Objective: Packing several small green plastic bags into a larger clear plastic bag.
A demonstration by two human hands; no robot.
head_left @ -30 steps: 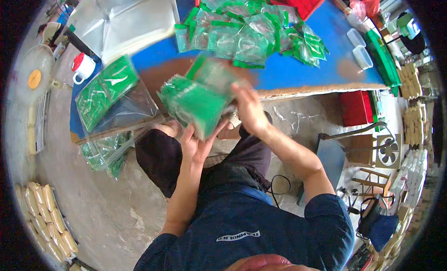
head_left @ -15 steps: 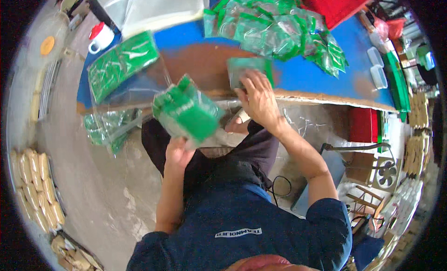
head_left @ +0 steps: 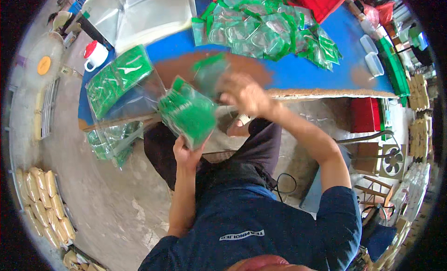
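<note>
My left hand (head_left: 186,152) is closed on the lower end of a stack of green and clear plastic packets (head_left: 188,113), holding it up above my lap at the table's front edge. My right hand (head_left: 247,95) is over the edge just right of the stack, its fingers smeared by motion. Right by those fingers is a single packet (head_left: 208,71) with a green top, blurred too; whether I grip it cannot be made out. Beyond lies a spread heap of similar packets (head_left: 253,31) on the blue table (head_left: 307,77).
A large clear bag of green packets (head_left: 122,80) lies at the table's left end, near a white mug with a red lid (head_left: 96,55). Clear plastic sheets (head_left: 153,19) and a red bin (head_left: 321,3) stand at the back. Clear plastic tubs (head_left: 374,63) sit at the right.
My right hand has moved left toward the stack, and the single packet has shifted left with it. My left hand still holds the stack, now turned a little and slightly farther right.
</note>
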